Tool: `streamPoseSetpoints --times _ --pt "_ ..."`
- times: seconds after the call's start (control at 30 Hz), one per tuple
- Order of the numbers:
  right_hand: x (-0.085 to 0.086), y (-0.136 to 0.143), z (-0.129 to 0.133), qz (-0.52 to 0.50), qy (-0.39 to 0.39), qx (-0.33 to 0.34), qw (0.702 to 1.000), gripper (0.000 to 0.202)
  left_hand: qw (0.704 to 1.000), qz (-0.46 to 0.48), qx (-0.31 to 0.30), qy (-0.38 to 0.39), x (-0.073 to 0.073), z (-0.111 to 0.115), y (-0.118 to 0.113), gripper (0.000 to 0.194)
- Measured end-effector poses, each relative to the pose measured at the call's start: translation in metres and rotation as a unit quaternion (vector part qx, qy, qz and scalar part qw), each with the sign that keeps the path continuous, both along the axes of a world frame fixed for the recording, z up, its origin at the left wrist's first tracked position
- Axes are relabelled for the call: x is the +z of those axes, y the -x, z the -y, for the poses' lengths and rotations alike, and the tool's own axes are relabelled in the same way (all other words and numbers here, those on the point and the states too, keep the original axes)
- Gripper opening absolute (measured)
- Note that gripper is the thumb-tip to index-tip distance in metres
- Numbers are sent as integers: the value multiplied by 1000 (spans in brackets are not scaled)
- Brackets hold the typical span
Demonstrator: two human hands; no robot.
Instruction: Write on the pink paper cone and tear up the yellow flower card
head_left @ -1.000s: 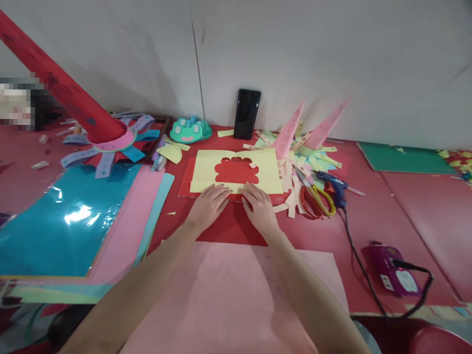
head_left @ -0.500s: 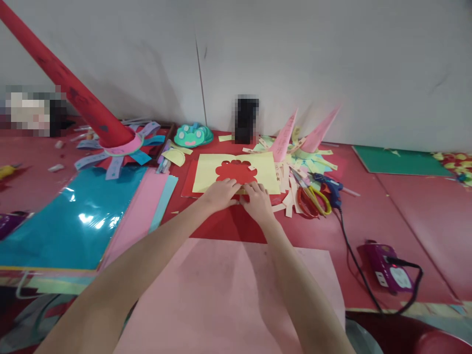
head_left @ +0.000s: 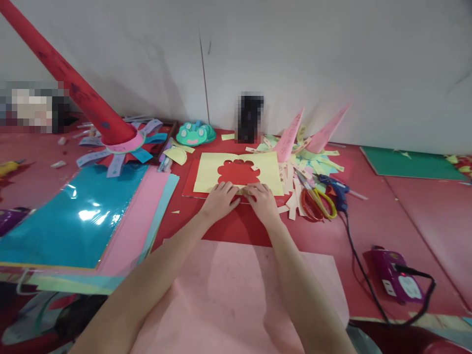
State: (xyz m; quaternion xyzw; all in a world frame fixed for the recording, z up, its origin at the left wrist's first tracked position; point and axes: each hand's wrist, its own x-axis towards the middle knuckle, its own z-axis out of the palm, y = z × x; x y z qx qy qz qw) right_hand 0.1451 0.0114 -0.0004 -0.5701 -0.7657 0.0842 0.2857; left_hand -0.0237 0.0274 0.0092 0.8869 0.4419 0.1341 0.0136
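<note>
A pale yellow folded paper card (head_left: 206, 169) lies spread on a red sheet (head_left: 188, 179), with a scalloped red shape (head_left: 238, 173) in its middle. Whether that shape is stuck on or is a cut-out opening, I cannot tell. My left hand (head_left: 220, 200) rests on the card's near edge, fingers laid forward and thumb out to the side. Close beside it, my right hand (head_left: 261, 200) has its fingers bent over the same edge near the fold, gripping the paper there. The undersides of the fingers are hidden.
Right of the card are scissors (head_left: 313, 199), a blue glue gun (head_left: 335, 191), paper strips and pink cones (head_left: 289, 137). A cord runs to a purple power strip (head_left: 396, 275). On the left are a blue plastic-covered sheet (head_left: 73, 216) and a tall red cone (head_left: 81, 91).
My right hand has slid slightly along the near edge, and my left fingers lie a little lower on the card. The whole view has shifted slightly.
</note>
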Motion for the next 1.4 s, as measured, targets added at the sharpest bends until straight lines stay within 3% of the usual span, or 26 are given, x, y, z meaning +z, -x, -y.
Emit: streamPoseSetpoints --times 0.33,0.63,0.77,1.1,1.4 --pt "2 4 6 8 -10 7 1000 20 997 51 -47 -21 -6 -9 12 15" --pt "7 -4 9 -8 -2 81 997 36 995 80 -64 -8 -8 -9 18 19" --pt "6 -6 8 -16 -11 79 997 35 993 106 -60 4 -6 -7 17 14" --pt "7 0 12 -28 -16 62 998 25 996 64 -68 17 -1 -5 20 15" --pt "7 0 14 -43 9 57 997 32 993 95 -70 25 -4 -4 19 25"
